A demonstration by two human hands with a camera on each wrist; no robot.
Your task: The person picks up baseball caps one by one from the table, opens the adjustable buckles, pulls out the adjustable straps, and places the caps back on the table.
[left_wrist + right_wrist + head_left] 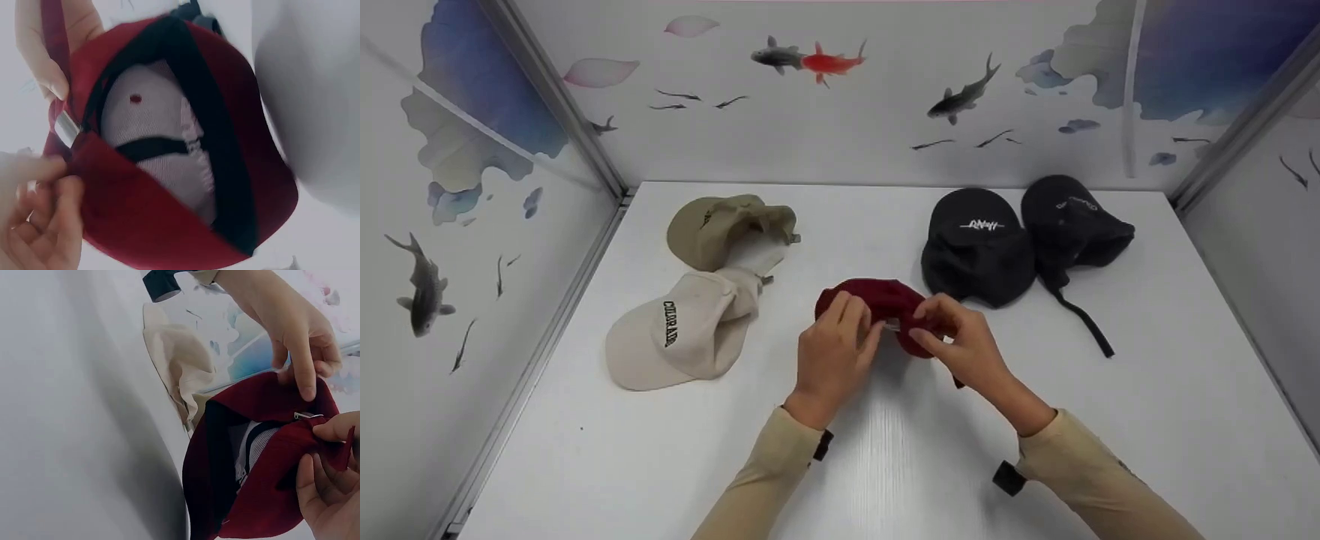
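A dark red baseball cap [877, 291] is held above the middle of the table by both hands. The left hand [834, 349] grips the back edge on the left side, next to a metal buckle [67, 127]. With thumb and fingers the right hand [964, 341] pinches the strap on the other side; a loose strap end [349, 450] sticks out past these fingers. In the left wrist view the cap's opening faces the camera, showing a dark sweatband [225, 152] and a pale lining [140, 112]. Its brim is hidden from the head view.
A beige cap [660, 352] with dark lettering and an olive cap [705, 232] lie at the left. At the right lie two black caps [982, 262] [1065, 217], one with a long strap [1087, 326] trailing forward. Painted panels surround the white table [607, 465].
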